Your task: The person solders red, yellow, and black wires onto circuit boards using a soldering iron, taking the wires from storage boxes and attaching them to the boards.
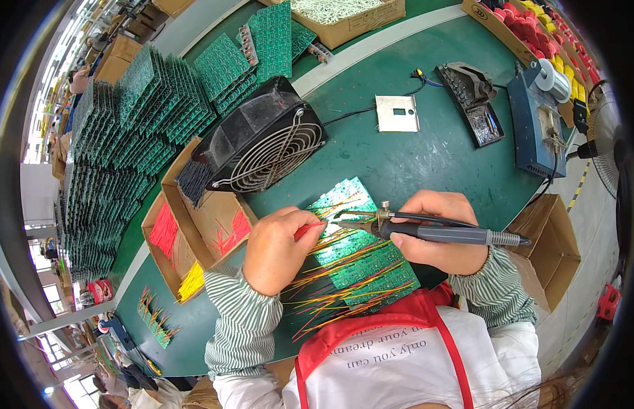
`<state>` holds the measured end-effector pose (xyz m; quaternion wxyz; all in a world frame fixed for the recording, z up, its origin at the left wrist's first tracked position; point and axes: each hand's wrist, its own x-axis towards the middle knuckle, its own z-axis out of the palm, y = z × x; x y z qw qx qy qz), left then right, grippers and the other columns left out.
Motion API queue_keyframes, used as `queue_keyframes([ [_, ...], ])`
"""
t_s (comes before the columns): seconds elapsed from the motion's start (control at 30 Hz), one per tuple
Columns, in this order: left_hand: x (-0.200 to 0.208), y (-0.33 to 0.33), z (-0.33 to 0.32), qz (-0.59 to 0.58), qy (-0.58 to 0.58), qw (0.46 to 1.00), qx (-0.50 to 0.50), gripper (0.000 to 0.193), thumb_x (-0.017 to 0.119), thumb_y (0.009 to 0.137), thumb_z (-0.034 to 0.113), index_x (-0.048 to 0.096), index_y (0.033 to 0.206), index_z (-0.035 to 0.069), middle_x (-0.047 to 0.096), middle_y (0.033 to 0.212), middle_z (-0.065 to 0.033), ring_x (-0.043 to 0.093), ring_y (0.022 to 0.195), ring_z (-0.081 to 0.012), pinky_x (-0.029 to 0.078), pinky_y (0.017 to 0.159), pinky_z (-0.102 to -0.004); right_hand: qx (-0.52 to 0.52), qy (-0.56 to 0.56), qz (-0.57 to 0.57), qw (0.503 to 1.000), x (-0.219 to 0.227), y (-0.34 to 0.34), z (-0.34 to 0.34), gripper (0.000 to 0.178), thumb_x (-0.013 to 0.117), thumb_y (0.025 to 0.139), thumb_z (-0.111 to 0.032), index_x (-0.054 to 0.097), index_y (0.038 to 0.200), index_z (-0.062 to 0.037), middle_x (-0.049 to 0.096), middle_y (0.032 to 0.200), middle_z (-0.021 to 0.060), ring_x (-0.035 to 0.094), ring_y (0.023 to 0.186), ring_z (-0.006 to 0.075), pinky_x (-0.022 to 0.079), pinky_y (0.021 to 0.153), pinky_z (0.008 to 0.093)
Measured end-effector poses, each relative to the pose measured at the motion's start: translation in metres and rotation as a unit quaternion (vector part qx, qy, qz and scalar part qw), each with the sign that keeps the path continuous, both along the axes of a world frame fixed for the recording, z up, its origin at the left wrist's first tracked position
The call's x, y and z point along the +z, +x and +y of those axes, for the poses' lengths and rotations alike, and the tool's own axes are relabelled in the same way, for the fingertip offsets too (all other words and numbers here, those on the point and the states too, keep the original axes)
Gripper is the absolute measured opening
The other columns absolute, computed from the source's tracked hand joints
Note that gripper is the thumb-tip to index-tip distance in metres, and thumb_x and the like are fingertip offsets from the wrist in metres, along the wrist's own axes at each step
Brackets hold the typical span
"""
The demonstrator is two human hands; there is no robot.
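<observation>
A green circuit board panel [361, 262] lies on the table in front of me, with several red, yellow and dark wires [317, 276] sticking out over its left side. My left hand [279, 247] is at the panel's upper left edge, its thumb and forefinger pinched on red wires [310, 230]. From the right, my right hand [443, 235] grips a soldering iron [453, 234] with a metal solder-feed guide on its front. The iron's tip points left over the panel, close to the left fingertips. Whether it touches the board I cannot tell.
A black fan [269, 140] stands beyond my left hand. Left of it, a cardboard box [201, 238] holds red, yellow and dark wires. Stacked circuit boards [119, 136] rise at far left. A blue solder feeder [535, 123] with a spool and a black tray [477, 109] sit at right.
</observation>
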<state>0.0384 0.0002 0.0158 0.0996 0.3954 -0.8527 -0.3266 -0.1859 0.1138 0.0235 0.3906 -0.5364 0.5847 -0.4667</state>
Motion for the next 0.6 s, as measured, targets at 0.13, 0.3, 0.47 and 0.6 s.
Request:
queue_keyframes([
  [0.13,-0.002,-0.002,-0.001,-0.002,-0.018,1.000,-0.017,0.011,0.070,0.078,0.009,0.066,0.080,0.000,0.057,0.068,-0.0086,0.054,0.057,-0.0184,0.041,0.052,-0.0297,0.002,0.007,-0.014,1.000,-0.005,0.001,-0.002,0.016,0.071,0.072,-0.012,0.060,0.079,-0.0022,0.060,0.062,0.0037,0.056,0.054,0.0077,0.044,0.050,0.0245],
  [0.3,0.002,-0.003,-0.003,-0.017,-0.022,0.999,-0.022,0.011,0.070,0.077,0.010,0.066,0.079,0.000,0.057,0.068,-0.0089,0.054,0.057,-0.0204,0.042,0.053,-0.0308,0.006,-0.006,0.011,1.000,-0.002,0.000,-0.002,0.016,0.071,0.072,-0.012,0.061,0.079,-0.0023,0.060,0.062,0.0039,0.056,0.054,0.0080,0.044,0.051,0.0245],
  [0.47,0.004,-0.003,-0.002,-0.020,-0.015,1.000,-0.018,0.009,0.066,0.077,0.011,0.066,0.078,0.002,0.061,0.072,-0.0114,0.059,0.064,-0.0288,0.046,0.058,-0.0379,-0.010,-0.012,-0.003,1.000,0.002,-0.005,0.002,0.016,0.072,0.071,-0.012,0.061,0.079,-0.0022,0.060,0.062,0.0042,0.056,0.055,0.0088,0.045,0.051,0.0245],
  [0.6,0.009,0.000,-0.001,-0.015,-0.052,0.998,-0.022,0.008,0.067,0.077,0.010,0.066,0.078,0.003,0.061,0.073,-0.0108,0.060,0.065,-0.0287,0.047,0.058,-0.0381,-0.017,-0.016,0.022,0.999,0.004,-0.011,0.005,0.017,0.072,0.071,-0.012,0.062,0.079,-0.0019,0.061,0.063,0.0037,0.056,0.056,0.0084,0.045,0.052,0.0243],
])
